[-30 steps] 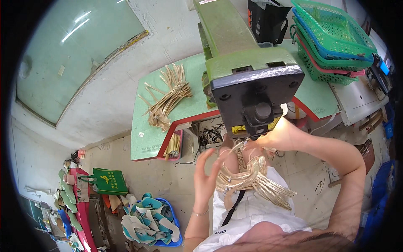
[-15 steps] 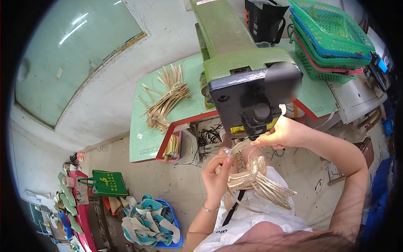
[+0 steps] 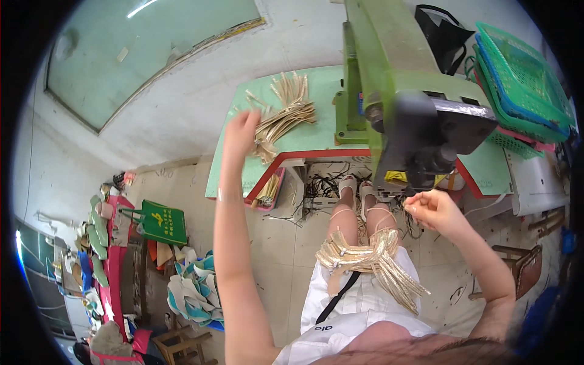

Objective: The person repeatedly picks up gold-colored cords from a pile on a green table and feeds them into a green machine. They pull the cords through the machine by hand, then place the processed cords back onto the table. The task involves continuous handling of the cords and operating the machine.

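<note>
Clock directions run from the middle of the head view. The green-topped table with a red edge (image 3: 326, 131) stands at 12 o'clock; the green metal machine with a black head (image 3: 404, 58) rises at 1. Across the person's lap, between 4 and 5, lies a bundle of shiny gold strips (image 3: 365, 258). A looser pile of flat, beige-gold strips (image 3: 285, 125) fans over the tabletop at 12.

The left hand (image 3: 244, 126), between 10 and 11, is at that pile's left edge, fingers loosely bunched; I cannot tell whether they hold a strip. The strips cross, so the better pick would likely be one free end, pinched lightly and drawn along its length.

The right hand (image 3: 435, 210), between 3 and 4, sits just below the black head, fingertips close together, their hold unclear. Keeping them clear of the underside seems wise.
</note>
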Demonstrator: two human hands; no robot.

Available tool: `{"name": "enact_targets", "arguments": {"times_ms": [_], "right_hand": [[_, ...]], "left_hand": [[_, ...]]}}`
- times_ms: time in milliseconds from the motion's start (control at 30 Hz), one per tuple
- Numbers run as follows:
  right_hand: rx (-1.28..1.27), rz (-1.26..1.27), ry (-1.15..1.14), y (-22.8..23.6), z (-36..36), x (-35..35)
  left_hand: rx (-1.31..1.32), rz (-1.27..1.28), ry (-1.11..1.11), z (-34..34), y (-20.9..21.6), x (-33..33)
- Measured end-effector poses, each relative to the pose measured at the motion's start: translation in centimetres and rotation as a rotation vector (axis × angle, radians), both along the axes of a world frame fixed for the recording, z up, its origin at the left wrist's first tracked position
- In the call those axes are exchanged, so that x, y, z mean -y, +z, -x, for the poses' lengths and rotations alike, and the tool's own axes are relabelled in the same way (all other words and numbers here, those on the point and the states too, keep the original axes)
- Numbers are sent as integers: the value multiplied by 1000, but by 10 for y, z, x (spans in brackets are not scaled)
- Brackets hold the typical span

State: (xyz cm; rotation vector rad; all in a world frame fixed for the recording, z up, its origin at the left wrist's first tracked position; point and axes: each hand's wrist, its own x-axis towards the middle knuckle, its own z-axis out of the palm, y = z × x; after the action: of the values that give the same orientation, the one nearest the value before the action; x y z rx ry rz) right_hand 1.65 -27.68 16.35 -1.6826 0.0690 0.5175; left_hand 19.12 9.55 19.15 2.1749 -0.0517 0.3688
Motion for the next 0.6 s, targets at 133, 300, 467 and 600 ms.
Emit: {"name": "enact_targets", "arguments": {"times_ms": [133, 300, 467, 600], "right_hand": [[-8, 5, 13, -32, 13, -12], [75, -42, 79, -85, 30, -20], [350, 411, 306, -105, 40, -36], [620, 520, 400, -180, 47, -61]], "left_hand": [[-222, -353, -11, -143, -23, -17], [-310, -175, -120, -180, -129, -15], [648, -59, 210, -92, -109, 29], [128, -141, -267, 53, -94, 70]]}}
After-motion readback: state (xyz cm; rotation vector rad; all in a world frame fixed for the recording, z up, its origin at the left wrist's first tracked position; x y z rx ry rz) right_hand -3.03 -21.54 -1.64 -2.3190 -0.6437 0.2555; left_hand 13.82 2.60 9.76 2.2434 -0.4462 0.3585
